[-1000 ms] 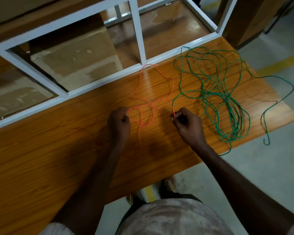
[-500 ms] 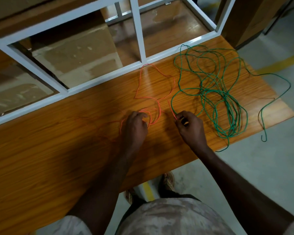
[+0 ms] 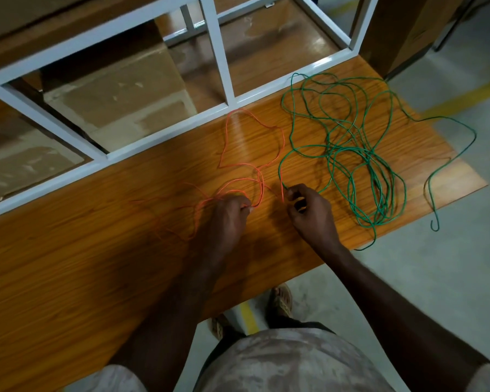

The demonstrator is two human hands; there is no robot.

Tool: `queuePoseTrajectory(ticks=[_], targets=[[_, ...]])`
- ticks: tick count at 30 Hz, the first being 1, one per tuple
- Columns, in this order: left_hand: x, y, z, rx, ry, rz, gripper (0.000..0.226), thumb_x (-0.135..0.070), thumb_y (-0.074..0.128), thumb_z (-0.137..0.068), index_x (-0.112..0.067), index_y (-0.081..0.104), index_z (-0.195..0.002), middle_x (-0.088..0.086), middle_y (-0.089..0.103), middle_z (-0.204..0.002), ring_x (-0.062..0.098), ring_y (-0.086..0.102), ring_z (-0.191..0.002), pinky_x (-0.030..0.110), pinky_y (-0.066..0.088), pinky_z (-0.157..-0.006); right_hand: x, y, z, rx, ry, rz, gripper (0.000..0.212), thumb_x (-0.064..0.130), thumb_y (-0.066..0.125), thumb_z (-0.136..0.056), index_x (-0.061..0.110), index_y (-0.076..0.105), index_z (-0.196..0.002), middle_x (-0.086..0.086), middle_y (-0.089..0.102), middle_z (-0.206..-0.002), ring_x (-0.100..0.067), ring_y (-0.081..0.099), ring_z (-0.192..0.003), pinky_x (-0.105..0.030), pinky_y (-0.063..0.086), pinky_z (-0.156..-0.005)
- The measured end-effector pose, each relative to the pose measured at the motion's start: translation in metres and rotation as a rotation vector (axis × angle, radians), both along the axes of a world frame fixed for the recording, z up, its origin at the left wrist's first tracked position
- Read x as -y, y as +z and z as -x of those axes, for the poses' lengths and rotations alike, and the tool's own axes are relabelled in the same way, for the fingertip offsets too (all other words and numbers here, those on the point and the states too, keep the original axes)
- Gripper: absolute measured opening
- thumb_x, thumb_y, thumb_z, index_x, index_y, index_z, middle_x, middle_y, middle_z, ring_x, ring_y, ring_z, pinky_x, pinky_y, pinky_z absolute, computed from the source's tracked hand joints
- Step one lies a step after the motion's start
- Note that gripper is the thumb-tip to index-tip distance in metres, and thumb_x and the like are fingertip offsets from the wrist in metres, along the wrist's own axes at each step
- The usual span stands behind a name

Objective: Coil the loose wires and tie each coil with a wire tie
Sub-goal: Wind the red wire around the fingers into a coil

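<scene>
- A person's left hand (image 3: 229, 213) pinches loops of thin orange wire (image 3: 251, 142) against the wooden bench (image 3: 68, 264), fingers curled round the strands.
- The right hand (image 3: 309, 210), fingers curled, grips another stretch of the same orange wire just beside the left.
- A loose tangle of green wire (image 3: 351, 148) sprawls on the bench to the right, one end hanging over the edge.
- A white metal frame (image 3: 221, 49) borders the bench's far side.
</scene>
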State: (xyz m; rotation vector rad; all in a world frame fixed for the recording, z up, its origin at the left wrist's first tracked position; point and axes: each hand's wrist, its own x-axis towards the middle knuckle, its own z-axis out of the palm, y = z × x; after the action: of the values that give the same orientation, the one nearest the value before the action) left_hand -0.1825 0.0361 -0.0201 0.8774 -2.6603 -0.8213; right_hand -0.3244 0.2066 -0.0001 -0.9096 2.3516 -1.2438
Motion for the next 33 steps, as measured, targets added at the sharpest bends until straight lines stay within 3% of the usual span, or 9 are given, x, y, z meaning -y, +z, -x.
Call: queuePoseTrajectory(ticks=[3, 7, 10, 15, 18, 20, 23, 29, 33], targets=[[-0.003, 0.017, 0.005, -0.064, 0.024, -0.054, 0.007, -0.016, 0.073, -0.096, -0.015, 0.075, -0.090, -0.003, 0.073, -0.083, 0.015, 0.067, -0.076, 0.039, 0.054, -0.072, 0.001, 0.011, -0.006, -0.047, -0.059, 0.101, 0.030, -0.004, 0.064, -0.087, 0.020, 0.055, -0.102, 0.004, 0.060, -0.097, -0.019, 0.062, -0.079, -0.047, 0.052, -0.070], [-0.007, 0.068, 0.016, -0.296, 0.306, -0.176, 0.010, -0.026, 0.074, -0.100, -0.019, 0.078, -0.092, -0.009, 0.075, -0.081, 0.002, 0.069, -0.072, 0.022, 0.053, -0.066, 0.012, 0.033, -0.015, -0.139, -0.041, 0.258, 0.023, -0.005, 0.065, -0.092, 0.011, 0.050, -0.100, -0.004, 0.053, -0.095, -0.025, 0.057, -0.081, -0.042, 0.052, -0.071], [-0.003, 0.102, 0.015, -0.516, 0.508, -0.527, 0.016, -0.030, 0.072, -0.102, -0.016, 0.078, -0.100, 0.000, 0.078, -0.083, 0.011, 0.073, -0.076, 0.030, 0.061, -0.072, 0.033, 0.045, -0.026, -0.084, 0.034, 0.341, 0.023, -0.002, 0.065, -0.096, 0.011, 0.053, -0.110, -0.005, 0.055, -0.102, -0.023, 0.064, -0.088, -0.041, 0.058, -0.073], [-0.012, 0.140, -0.021, -0.779, 0.443, -1.050, 0.014, -0.020, 0.066, -0.104, -0.010, 0.073, -0.100, 0.003, 0.068, -0.086, 0.014, 0.064, -0.082, 0.029, 0.056, -0.076, 0.070, 0.068, -0.034, -0.007, 0.122, 0.410, 0.070, 0.009, 0.077, -0.096, 0.023, 0.043, -0.156, -0.007, 0.053, -0.139, -0.020, 0.068, -0.103, -0.025, 0.061, -0.082], [-0.016, 0.149, -0.048, -0.819, 0.404, -1.118, 0.013, -0.023, 0.068, -0.099, -0.014, 0.076, -0.093, 0.005, 0.066, -0.086, 0.014, 0.061, -0.081, 0.028, 0.055, -0.074, 0.090, 0.082, -0.035, -0.132, 0.198, 0.431, 0.046, 0.009, 0.074, -0.099, 0.017, 0.063, -0.143, -0.008, 0.058, -0.143, -0.021, 0.067, -0.113, -0.029, 0.060, -0.090], [-0.015, 0.150, -0.067, -0.844, 0.421, -1.111, 0.012, -0.024, 0.069, -0.097, -0.015, 0.076, -0.093, 0.005, 0.066, -0.086, 0.013, 0.061, -0.080, 0.027, 0.054, -0.073, 0.100, 0.085, -0.042, -0.273, 0.256, 0.407, 0.024, 0.002, 0.065, -0.102, 0.007, 0.074, -0.124, -0.010, 0.070, -0.131, -0.025, 0.068, -0.119, -0.038, 0.056, -0.100], [-0.006, 0.144, -0.099, -0.808, 0.487, -0.977, 0.010, -0.021, 0.067, -0.102, -0.014, 0.075, -0.100, 0.004, 0.069, -0.088, 0.014, 0.065, -0.082, 0.028, 0.056, -0.075, 0.107, 0.089, -0.068, -0.334, 0.390, 0.332, 0.028, 0.001, 0.060, -0.103, 0.005, 0.073, -0.126, -0.011, 0.075, -0.126, -0.029, 0.070, -0.120, -0.037, 0.053, -0.103], [0.022, 0.139, -0.180, -0.356, 0.257, -0.154, 0.018, -0.027, 0.065, -0.107, -0.017, 0.079, -0.104, -0.012, 0.077, -0.100, -0.004, 0.071, -0.095, 0.018, 0.052, -0.078, 0.120, 0.093, -0.132, -0.334, 0.618, 0.166, 0.042, 0.007, 0.057, -0.105, 0.011, 0.063, -0.146, -0.015, 0.076, -0.119, -0.035, 0.070, -0.111, -0.044, 0.058, -0.090], [0.037, 0.142, -0.220, -0.239, 0.020, -0.265, 0.025, -0.026, 0.057, -0.107, -0.010, 0.076, -0.105, -0.004, 0.073, -0.076, 0.010, 0.071, -0.077, 0.033, 0.055, -0.079, 0.140, 0.104, -0.176, -0.380, 0.711, 0.135, 0.045, 0.009, 0.055, -0.103, 0.009, 0.063, -0.147, -0.016, 0.076, -0.116, -0.037, 0.070, -0.108, -0.044, 0.056, -0.086]])
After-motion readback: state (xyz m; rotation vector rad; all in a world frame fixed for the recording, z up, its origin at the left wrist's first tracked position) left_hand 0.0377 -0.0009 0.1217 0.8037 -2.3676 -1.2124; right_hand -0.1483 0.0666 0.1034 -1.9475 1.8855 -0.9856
